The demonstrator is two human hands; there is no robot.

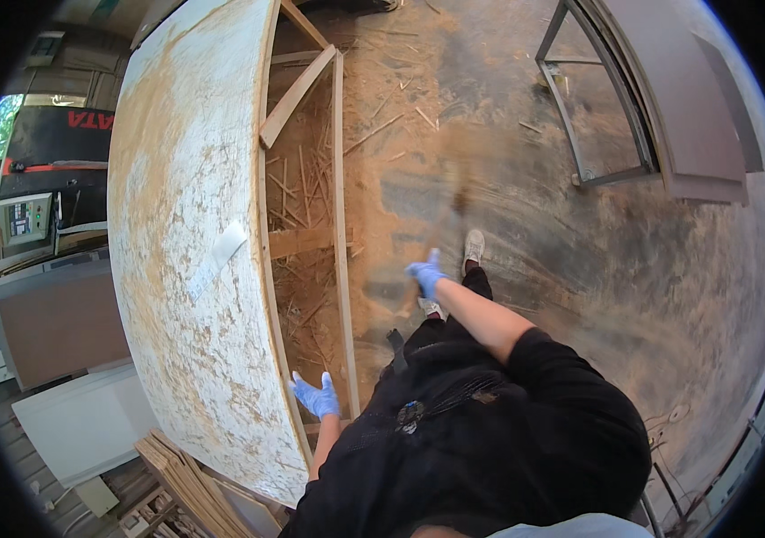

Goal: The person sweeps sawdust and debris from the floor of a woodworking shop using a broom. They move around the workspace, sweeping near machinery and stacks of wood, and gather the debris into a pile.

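Note:
My right hand [427,274], in a blue glove, is closed around the handle of a broom [460,184]. The broom's head is smeared by motion over the floor, just beyond my shoes. My left hand [317,396], gloved in blue too, is raised beside the near end of the workbench [190,233], its fingers apart and nothing in them. The bench top is white, worn and dusted with brown. Sawdust [382,90] and thin wood offcuts [297,193] lie on the floor along and under the bench's wooden frame [340,224].
At the far right, brown panels [696,108] rest on a dark metal frame [578,90]. Left of the bench are a machine with a control box [25,220], a brown board [64,318] and a white panel [86,421]. Wooden boards [190,480] stand at the lower left.

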